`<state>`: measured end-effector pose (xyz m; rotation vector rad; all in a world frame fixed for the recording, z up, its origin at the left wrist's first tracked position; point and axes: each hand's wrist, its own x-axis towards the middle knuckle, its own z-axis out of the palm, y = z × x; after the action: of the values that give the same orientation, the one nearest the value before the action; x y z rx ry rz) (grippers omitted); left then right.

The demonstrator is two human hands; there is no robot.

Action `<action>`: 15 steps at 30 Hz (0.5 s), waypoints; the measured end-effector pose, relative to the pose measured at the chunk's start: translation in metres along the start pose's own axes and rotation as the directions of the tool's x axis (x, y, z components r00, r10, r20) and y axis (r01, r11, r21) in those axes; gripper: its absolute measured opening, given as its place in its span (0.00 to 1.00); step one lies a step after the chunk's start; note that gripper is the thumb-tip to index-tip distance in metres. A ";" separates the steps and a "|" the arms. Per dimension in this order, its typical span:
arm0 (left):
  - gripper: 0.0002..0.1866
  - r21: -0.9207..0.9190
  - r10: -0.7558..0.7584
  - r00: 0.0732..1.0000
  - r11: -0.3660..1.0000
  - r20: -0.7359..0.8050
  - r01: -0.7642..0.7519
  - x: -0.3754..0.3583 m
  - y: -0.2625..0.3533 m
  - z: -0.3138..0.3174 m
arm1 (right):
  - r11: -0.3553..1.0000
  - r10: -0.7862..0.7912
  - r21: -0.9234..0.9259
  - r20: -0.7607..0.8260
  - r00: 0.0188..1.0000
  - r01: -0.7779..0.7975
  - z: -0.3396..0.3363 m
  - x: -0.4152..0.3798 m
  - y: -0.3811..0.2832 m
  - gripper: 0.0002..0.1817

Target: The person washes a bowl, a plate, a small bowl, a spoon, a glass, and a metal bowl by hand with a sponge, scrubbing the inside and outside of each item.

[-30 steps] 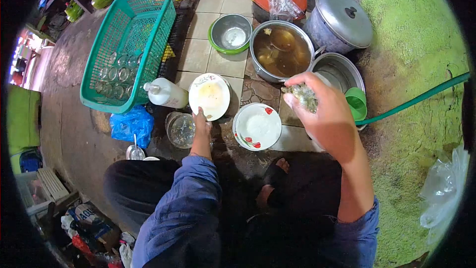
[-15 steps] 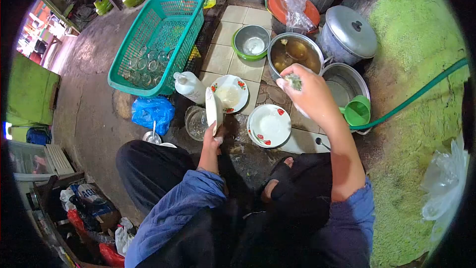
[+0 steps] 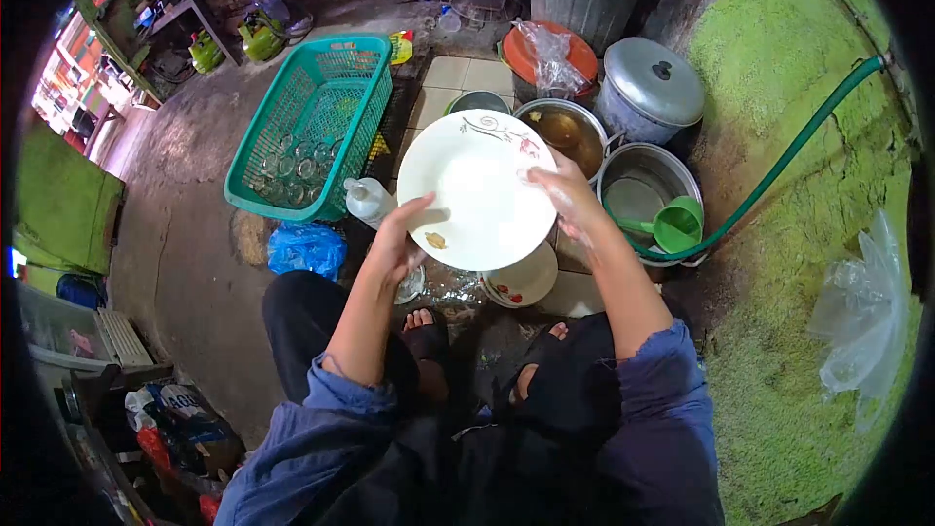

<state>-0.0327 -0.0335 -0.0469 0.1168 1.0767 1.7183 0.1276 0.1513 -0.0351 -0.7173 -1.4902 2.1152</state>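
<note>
A large white plate (image 3: pixel 477 200) with a floral pattern at its top and a brown mark near its lower left is held up, face toward me. My left hand (image 3: pixel 392 239) grips its left edge, thumb on the face. On the right edge is my right hand (image 3: pixel 567 197), with some suds on it; whether a sponge is behind the plate is hidden. Below the plate, stacked flowered plates (image 3: pixel 524 284) rest on the floor. A white bottle (image 3: pixel 367 201) stands just left of the held plate, which covers part of the tiles.
A green basket (image 3: pixel 255 141) with several glasses is at the left, a blue bag (image 3: pixel 306 248) below it. At the right are a pot of brownish water (image 3: pixel 573 141), a lidded pot (image 3: pixel 653 88), a pot with a green dipper (image 3: pixel 677 224) and a green hose (image 3: pixel 813 127).
The plate has turned from edge-on to face me and sits higher. My right hand has come down from over the pot onto its right edge. The view has tilted up.
</note>
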 end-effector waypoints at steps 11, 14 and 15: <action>0.36 -0.379 0.205 0.972 0.914 0.117 -0.147 -0.026 -0.039 0.037 | 0.438 -0.667 -0.884 -0.199 0.718 0.162 0.009 -0.008 -0.026 0.17; 0.36 -0.444 0.207 0.968 0.887 0.139 -0.126 -0.027 -0.038 0.040 | 0.256 -0.770 -0.920 -0.009 0.638 0.297 0.027 -0.030 -0.055 0.13; 0.36 -0.464 0.229 0.962 0.875 0.148 -0.137 -0.028 -0.036 0.040 | 0.174 -0.760 -0.928 0.085 0.644 0.328 0.033 -0.037 -0.058 0.10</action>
<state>0.0276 -0.0309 -0.0370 0.0960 0.5107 2.0390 0.1386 0.1226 0.0354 -0.6742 -2.1330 0.3629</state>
